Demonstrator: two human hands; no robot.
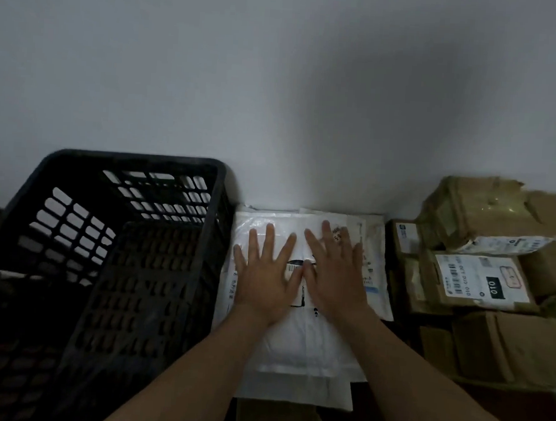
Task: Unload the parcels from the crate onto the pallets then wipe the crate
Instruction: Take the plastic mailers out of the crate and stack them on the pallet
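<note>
Risk at the left hand (264,274) and right hand (334,272): slick plastic wrap on the white parcel (304,345) under the palms, likely to slide off the stack (291,390) below if pushed sideways rather than straight down.
Risk at the stack: uneven edges, lowest parcels jutting toward the near side. Probable lean or spill under further load.
Risk to the left: crate (136,157), black, just beside the stack, touching or barely apart, cannot tell which. Possible snag on a parcel edge when lifting it away for wiping. Interior dark; remaining parcels, if any, not discernible.
Risk to the right: cardboard boxes (480,281), piled loosely near the stack, top one with a torn flap. Liable to shift if knocked by the right forearm.
Pallet: not discernible beneath the goods.

Pose: both hands flat, palms down on the white parcel, fingers straight and spread, gripping nothing. Thumbs nearly meeting over the printed label. Forearms reaching forward from the lower edge, converging slightly, wrists low. Parcel topmost on the stack, between crate and cardboard boxes, against the wall (278,80).
</note>
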